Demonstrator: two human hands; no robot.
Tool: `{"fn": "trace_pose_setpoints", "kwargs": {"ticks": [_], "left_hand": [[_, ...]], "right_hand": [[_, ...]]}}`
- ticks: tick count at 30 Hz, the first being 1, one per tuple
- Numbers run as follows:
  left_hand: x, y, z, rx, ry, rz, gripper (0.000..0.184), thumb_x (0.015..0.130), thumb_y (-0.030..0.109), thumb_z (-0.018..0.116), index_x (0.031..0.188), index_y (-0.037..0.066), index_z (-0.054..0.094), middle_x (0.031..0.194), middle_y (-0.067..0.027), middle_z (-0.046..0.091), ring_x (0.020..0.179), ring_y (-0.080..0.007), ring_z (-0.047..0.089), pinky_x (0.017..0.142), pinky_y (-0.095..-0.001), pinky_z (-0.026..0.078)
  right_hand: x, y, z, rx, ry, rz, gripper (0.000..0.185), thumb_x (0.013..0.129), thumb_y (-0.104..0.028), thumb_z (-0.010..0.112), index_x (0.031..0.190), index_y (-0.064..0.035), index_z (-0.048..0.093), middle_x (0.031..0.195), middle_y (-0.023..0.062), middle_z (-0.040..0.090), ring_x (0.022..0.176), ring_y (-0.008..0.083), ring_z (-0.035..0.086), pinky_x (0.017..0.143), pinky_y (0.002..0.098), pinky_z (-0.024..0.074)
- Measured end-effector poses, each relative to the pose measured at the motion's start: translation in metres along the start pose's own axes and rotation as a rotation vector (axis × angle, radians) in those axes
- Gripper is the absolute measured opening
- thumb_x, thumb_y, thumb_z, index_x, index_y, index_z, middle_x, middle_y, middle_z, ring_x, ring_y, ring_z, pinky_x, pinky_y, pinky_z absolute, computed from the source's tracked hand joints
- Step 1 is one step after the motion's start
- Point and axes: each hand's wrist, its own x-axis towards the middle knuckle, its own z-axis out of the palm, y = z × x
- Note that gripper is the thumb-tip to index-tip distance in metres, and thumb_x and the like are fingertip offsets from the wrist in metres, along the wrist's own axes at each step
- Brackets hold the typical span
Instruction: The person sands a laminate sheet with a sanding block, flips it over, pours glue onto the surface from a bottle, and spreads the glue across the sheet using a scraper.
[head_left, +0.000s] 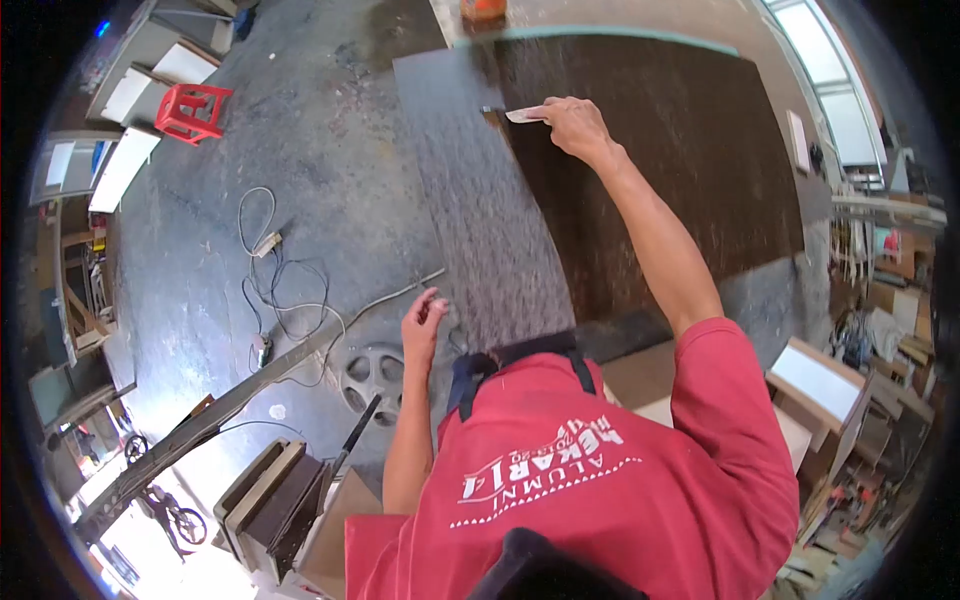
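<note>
Right hand (pixel 578 128) closed on pale-handled tool (pixel 524 116) | tool at dark brown sheet's (pixel 660 170) left edge, near far-left corner | left hand (pixel 425 318) half-curled, contents can't tell, beside grey streaked strip's (pixel 485 220) left edge

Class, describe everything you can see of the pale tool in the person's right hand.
The pale tool is small, light and slightly tapered, its material unclear. The right hand grips it, the fingers hiding part of it. It points left in the picture, near the boundary between the streaked grey strip and the dark brown surface. Whether its tip touches either, or includes the small darker patch beyond, I cannot tell.
</note>
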Motion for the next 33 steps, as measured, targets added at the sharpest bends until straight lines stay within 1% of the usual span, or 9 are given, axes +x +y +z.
{"fn": "trace_pose_setpoints", "kwargs": {"ticks": [10, 15, 17, 19, 23, 26, 28, 29, 33], "left_hand": [[-0.102, -0.259, -0.185, 0.325, -0.010, -0.307, 0.035, 0.090, 0.022, 0.073, 0.117, 0.000, 0.071, 0.089, -0.0085, 0.071, 0.074, -0.0153, 0.066, 0.067, -0.0297, 0.054], [-0.188, -0.331, -0.234, 0.598, -0.035, -0.529, 0.026, 0.091, 0.030, 0.059, 0.093, 0.008, 0.072, 0.081, -0.0072, 0.070, 0.066, -0.0214, 0.066, 0.063, -0.0356, 0.055], [-0.204, -0.351, -0.240, 0.584, -0.012, -0.547, 0.026, 0.091, 0.030, 0.056, 0.089, 0.009, 0.072, 0.079, -0.0066, 0.069, 0.066, -0.0223, 0.066, 0.063, -0.0367, 0.055], [-0.195, -0.393, -0.247, 0.887, -0.130, -0.094, 0.024, 0.089, 0.027, 0.058, 0.085, 0.007, 0.071, 0.082, -0.0095, 0.071, 0.071, -0.0230, 0.069, 0.066, -0.0374, 0.057], [-0.163, -0.346, -0.216, 0.969, -0.163, -0.034, 0.022, 0.086, 0.025, 0.061, 0.089, 0.007, 0.074, 0.091, -0.0140, 0.075, 0.080, -0.0226, 0.072, 0.070, -0.0386, 0.057], [-0.123, -0.279, -0.179, 0.543, -0.023, -0.422, 0.024, 0.087, 0.024, 0.063, 0.097, 0.007, 0.077, 0.095, -0.0136, 0.076, 0.087, -0.0205, 0.073, 0.074, -0.0366, 0.055], [-0.097, -0.260, -0.164, 0.371, 0.016, -0.227, 0.023, 0.090, 0.020, 0.064, 0.098, 0.004, 0.077, 0.089, -0.0090, 0.076, 0.086, -0.0183, 0.072, 0.074, -0.0343, 0.053], [-0.101, -0.167, -0.131, 0.211, 0.123, -0.420, 0.025, 0.094, 0.020, 0.064, 0.099, -0.001, 0.078, 0.089, -0.0064, 0.076, 0.087, -0.0154, 0.070, 0.078, -0.0312, 0.053], [-0.074, -0.135, -0.119, 0.302, 0.073, -0.186, 0.032, 0.099, 0.032, 0.062, 0.105, 0.005, 0.079, 0.097, -0.0021, 0.078, 0.083, -0.0106, 0.064, 0.075, -0.0267, 0.048]], "right_hand": [[-0.261, -0.115, -0.017, 0.069, -0.088, 0.042, 0.037, 0.080, -0.001, 0.061, 0.107, -0.0198, 0.078, 0.106, 0.0064, 0.074, 0.101, 0.0320, 0.070, 0.084, 0.0488, 0.0550], [-0.335, -0.147, -0.043, 0.022, -0.303, 0.098, 0.037, 0.081, -0.001, 0.061, 0.110, -0.0182, 0.078, 0.108, 0.0076, 0.075, 0.103, 0.0334, 0.070, 0.087, 0.0500, 0.0537], [-0.336, -0.149, -0.060, 0.339, -0.391, 0.233, 0.036, 0.085, 0.000, 0.061, 0.114, -0.0134, 0.077, 0.108, 0.0115, 0.076, 0.101, 0.0358, 0.071, 0.087, 0.0483, 0.0538], [-0.311, -0.146, -0.074, 0.492, -0.241, 0.288, 0.034, 0.087, 0.000, 0.061, 0.115, -0.0107, 0.076, 0.108, 0.0135, 0.076, 0.100, 0.0373, 0.070, 0.087, 0.0483, 0.0538], [-0.210, -0.132, -0.085, 0.481, 0.115, 0.174, 0.033, 0.091, 0.001, 0.059, 0.121, -0.0070, 0.071, 0.115, 0.0154, 0.073, 0.104, 0.0362, 0.069, 0.089, 0.0464, 0.0538], [-0.111, -0.107, -0.067, 0.227, 0.293, 0.028, 0.038, 0.090, 0.001, 0.058, 0.125, -0.0101, 0.070, 0.121, 0.0112, 0.072, 0.108, 0.0327, 0.069, 0.091, 0.0436, 0.0535], [-0.042, -0.083, -0.044, 0.123, 0.370, -0.032, 0.040, 0.089, 0.000, 0.058, 0.126, -0.0120, 0.069, 0.124, 0.0087, 0.071, 0.110, 0.0305, 0.068, 0.093, 0.0423, 0.0530], [-0.011, -0.071, -0.029, 0.064, 0.403, -0.063, 0.040, 0.089, -0.001, 0.057, 0.125, -0.0132, 0.070, 0.124, 0.0068, 0.072, 0.111, 0.0295, 0.068, 0.094, 0.0422, 0.0525], [0.087, -0.033, 0.027, -0.006, 0.486, -0.134, 0.037, 0.090, -0.005, 0.055, 0.122, -0.0137, 0.071, 0.123, 0.0046, 0.072, 0.113, 0.0285, 0.066, 0.097, 0.0427, 0.0512]]}}
